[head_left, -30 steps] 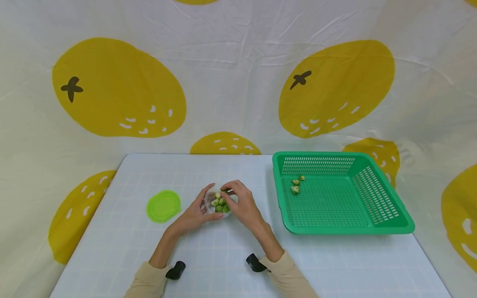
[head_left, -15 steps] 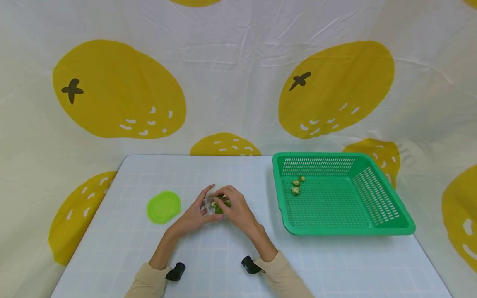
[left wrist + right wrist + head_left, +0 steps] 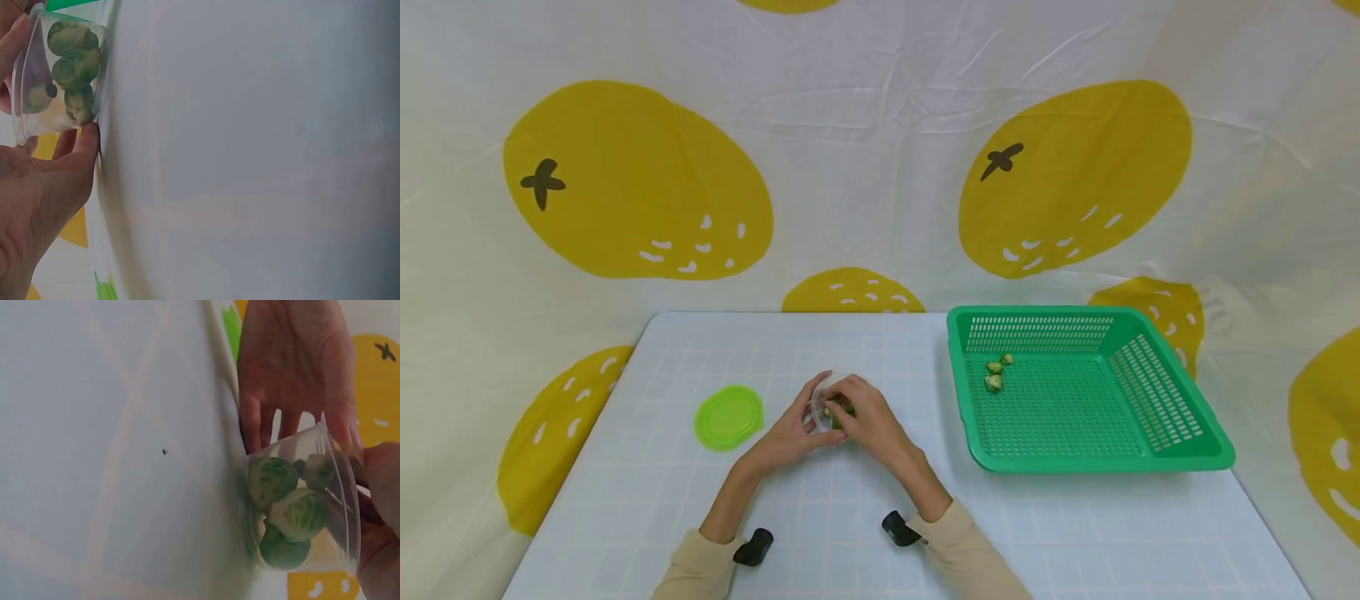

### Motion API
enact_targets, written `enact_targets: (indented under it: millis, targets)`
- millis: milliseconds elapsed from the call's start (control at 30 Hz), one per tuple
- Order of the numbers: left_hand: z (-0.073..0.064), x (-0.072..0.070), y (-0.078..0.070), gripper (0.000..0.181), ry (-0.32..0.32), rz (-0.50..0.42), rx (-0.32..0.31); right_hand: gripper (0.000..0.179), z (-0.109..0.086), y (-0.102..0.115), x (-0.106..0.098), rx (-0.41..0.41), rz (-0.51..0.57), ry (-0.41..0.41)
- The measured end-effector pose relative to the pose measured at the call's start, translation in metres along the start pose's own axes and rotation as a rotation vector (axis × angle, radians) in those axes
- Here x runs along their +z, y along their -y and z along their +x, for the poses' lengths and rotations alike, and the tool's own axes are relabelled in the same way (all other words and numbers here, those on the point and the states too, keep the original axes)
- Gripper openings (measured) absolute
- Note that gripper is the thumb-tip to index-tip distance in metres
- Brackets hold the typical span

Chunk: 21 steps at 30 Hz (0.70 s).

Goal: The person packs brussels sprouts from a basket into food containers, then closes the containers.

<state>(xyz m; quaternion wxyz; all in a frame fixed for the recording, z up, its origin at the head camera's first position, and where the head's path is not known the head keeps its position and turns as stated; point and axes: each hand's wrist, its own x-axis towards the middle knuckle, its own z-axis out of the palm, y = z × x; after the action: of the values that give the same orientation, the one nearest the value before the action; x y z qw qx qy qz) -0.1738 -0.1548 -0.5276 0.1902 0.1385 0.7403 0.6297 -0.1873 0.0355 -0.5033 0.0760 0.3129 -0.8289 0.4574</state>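
In the head view, a small clear plastic container stands on the table with several green Brussels sprouts inside. My left hand grips it from the left, fingers and thumb curled round its side. From the right, my right hand reaches over the rim with its fingers bent down into the opening. Whether those fingertips pinch a sprout is hidden. Through the container wall in the left wrist view, sprouts lie stacked against the bottom. Left of the container lies a bright green lid, flat on the table.
A green perforated plastic basket stands at the right of the table, with 3 Brussels sprouts in its left part. The table has a pale checked cover. Behind it hangs a white curtain with yellow fruit prints.
My right hand has moved left and lower over the container, its fingers going into the opening and covering most of the sprouts. The left hand keeps its grip in the same place.
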Motion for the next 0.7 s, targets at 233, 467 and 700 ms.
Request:
enact_targets:
  millis: [233,467,700]
  targets:
    - [0.0007,-0.0004,0.0005,0.104,0.001,0.008,0.005,0.013,0.0016,0.0011,0.0010,0.013,-0.047,0.024]
    - [-0.0001,0.0002,-0.0011,0.103,0.005,-0.005,0.005,0.012,0.0033,-0.0008,0.0017,-0.013,-0.103,0.040]
    - [-0.0006,-0.0012,-0.0010,0.103,0.010,-0.014,0.011,0.010,0.0084,0.0000,0.0023,-0.013,-0.158,0.075]
